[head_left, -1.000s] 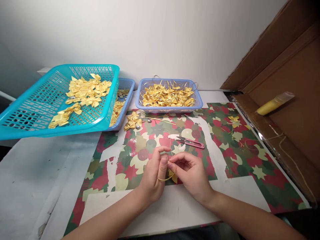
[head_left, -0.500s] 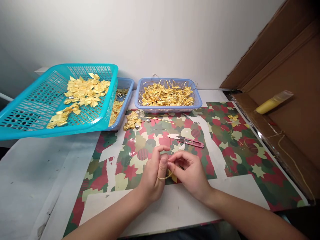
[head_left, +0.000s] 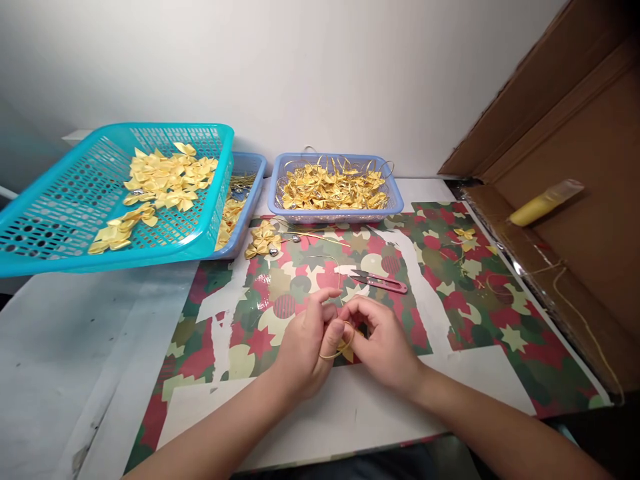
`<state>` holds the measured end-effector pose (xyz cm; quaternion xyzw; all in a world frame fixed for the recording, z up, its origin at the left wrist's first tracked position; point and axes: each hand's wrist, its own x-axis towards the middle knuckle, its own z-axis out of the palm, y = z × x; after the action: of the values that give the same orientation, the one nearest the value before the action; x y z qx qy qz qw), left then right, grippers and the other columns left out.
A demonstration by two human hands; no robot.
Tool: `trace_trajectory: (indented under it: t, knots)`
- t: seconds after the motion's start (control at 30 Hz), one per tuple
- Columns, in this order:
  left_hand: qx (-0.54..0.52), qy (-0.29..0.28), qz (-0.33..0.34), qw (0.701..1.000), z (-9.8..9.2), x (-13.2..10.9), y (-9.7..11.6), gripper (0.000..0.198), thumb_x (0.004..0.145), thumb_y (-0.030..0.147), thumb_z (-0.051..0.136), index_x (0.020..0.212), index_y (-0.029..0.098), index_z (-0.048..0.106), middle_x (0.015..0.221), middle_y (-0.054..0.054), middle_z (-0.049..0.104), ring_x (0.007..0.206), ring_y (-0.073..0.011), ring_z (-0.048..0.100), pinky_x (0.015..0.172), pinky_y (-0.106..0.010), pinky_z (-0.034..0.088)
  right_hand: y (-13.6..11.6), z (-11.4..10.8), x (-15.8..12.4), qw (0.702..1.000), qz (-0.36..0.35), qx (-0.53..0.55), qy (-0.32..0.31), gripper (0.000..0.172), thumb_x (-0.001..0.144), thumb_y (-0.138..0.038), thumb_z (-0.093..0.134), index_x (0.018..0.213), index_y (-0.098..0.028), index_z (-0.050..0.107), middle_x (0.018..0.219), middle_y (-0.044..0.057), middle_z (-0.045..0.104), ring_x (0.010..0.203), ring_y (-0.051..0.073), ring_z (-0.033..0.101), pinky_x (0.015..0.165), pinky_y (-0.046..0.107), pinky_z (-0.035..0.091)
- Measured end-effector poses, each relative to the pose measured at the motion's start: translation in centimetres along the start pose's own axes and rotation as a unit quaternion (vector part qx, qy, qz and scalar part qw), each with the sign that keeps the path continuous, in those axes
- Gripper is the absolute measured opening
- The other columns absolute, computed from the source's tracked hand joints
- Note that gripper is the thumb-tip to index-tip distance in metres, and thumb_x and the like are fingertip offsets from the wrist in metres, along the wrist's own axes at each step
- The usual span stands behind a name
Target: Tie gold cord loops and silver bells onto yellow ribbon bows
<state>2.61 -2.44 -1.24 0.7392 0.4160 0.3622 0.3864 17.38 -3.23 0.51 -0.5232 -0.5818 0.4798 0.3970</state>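
My left hand (head_left: 313, 343) and my right hand (head_left: 377, 340) meet above the front of the patterned sheet, fingertips pinched together. Between them runs a thin gold cord (head_left: 334, 356), which loops below the fingers while its free end curves away toward the back. Something yellow shows partly behind the fingers, mostly hidden; I cannot make out its shape. Just beyond my right hand lies a pair of pink thread snips (head_left: 381, 281). Farther back on the left, several yellow ribbon bows (head_left: 263, 239) lie in a small pile beside little silver bells (head_left: 273, 252).
A turquoise basket (head_left: 150, 259) of yellow bows rests partly over a blue basket (head_left: 249, 220) at left. Another blue basket (head_left: 336, 217) holds bows with gold cords. Cardboard (head_left: 565, 133) walls the right side, where a yellow-filled tube (head_left: 545, 202) sticks out.
My left thumb has shifted slightly right and down, closer to my right fingertips. The cord loop looks a little smaller. The whole view has drifted slightly.
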Motion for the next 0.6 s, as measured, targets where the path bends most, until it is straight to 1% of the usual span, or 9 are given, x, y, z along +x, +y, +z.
trace_trajectory:
  t: [0.07, 0.17, 0.23, 0.27, 0.37, 0.5, 0.6]
  knots:
    - [0.056, 0.010, 0.026, 0.998, -0.5, 0.3, 0.0, 0.027, 0.096, 0.032, 0.040, 0.120, 0.019, 0.038, 0.068, 0.004, 0.048, 0.059, -0.0142, 0.049, 0.057, -0.026, 0.038, 0.1, -0.5, 0.1, 1.000, -0.007, -0.010, -0.001, 0.011, 0.084, -0.022, 0.059, 0.074, -0.020, 0.055, 0.071, 0.000, 0.056, 0.066, 0.013, 0.052, 0.058, 0.025, 0.042]
    - [0.166, 0.029, 0.077, 0.983, -1.4, 0.7, 0.0, 0.013, 0.088, 0.028, 0.052, 0.098, 0.019, 0.051, 0.072, -0.001, 0.054, 0.064, -0.0157, 0.050, 0.057, -0.027, 0.038, 0.2, -1.2, 0.3, 1.000, -0.014, -0.024, 0.012, 0.012, 0.086, -0.025, 0.059, 0.076, -0.020, 0.056, 0.073, 0.000, 0.057, 0.068, 0.013, 0.053, 0.060, 0.026, 0.043]
    - [0.212, 0.045, 0.109, 0.970, -1.8, 0.9, 0.1, 0.006, 0.086, 0.025, 0.055, 0.086, 0.019, 0.054, 0.072, -0.002, 0.056, 0.064, -0.0164, 0.050, 0.057, -0.028, 0.037, 0.2, -1.6, 0.5, 0.999, -0.017, -0.028, 0.013, 0.014, 0.088, -0.027, 0.059, 0.076, -0.020, 0.056, 0.073, 0.000, 0.057, 0.068, 0.013, 0.053, 0.060, 0.026, 0.043]
    - [0.224, 0.053, 0.124, 0.965, -1.9, 1.0, 0.1, 0.005, 0.085, 0.023, 0.056, 0.084, 0.018, 0.056, 0.071, -0.003, 0.057, 0.064, -0.0167, 0.051, 0.056, -0.028, 0.037, 0.1, -1.7, 0.5, 0.999, -0.016, -0.028, 0.011, 0.014, 0.088, -0.028, 0.059, 0.077, -0.020, 0.056, 0.073, 0.000, 0.056, 0.068, 0.013, 0.053, 0.060, 0.026, 0.043]
    - [0.243, 0.061, 0.162, 0.954, -1.9, 1.1, 0.2, 0.003, 0.084, 0.019, 0.059, 0.087, 0.018, 0.059, 0.074, -0.004, 0.061, 0.064, -0.0168, 0.053, 0.058, -0.029, 0.038, 0.1, -1.9, 0.4, 0.999, -0.012, -0.030, 0.002, 0.015, 0.089, -0.030, 0.059, 0.077, -0.020, 0.056, 0.074, 0.000, 0.056, 0.069, 0.014, 0.054, 0.060, 0.026, 0.043]
    - [0.256, 0.066, 0.193, 0.945, -2.1, 1.1, 0.1, 0.011, 0.084, 0.018, 0.061, 0.095, 0.018, 0.061, 0.079, -0.004, 0.067, 0.066, -0.0166, 0.055, 0.059, -0.029, 0.038, 0.0, -1.9, 0.3, 1.000, -0.005, -0.025, -0.009, 0.015, 0.089, -0.030, 0.059, 0.078, -0.020, 0.057, 0.076, 0.000, 0.057, 0.070, 0.014, 0.054, 0.062, 0.027, 0.044]
    - [0.263, 0.061, 0.237, 0.933, -2.6, 1.3, -0.2, 0.014, 0.084, 0.020, 0.063, 0.098, 0.021, 0.062, 0.080, -0.003, 0.070, 0.065, -0.0156, 0.056, 0.060, -0.029, 0.036, -0.1, -2.0, 0.2, 1.000, 0.018, -0.004, -0.022, 0.016, 0.089, -0.031, 0.059, 0.078, -0.020, 0.058, 0.075, 0.000, 0.056, 0.069, 0.014, 0.053, 0.059, 0.026, 0.043]
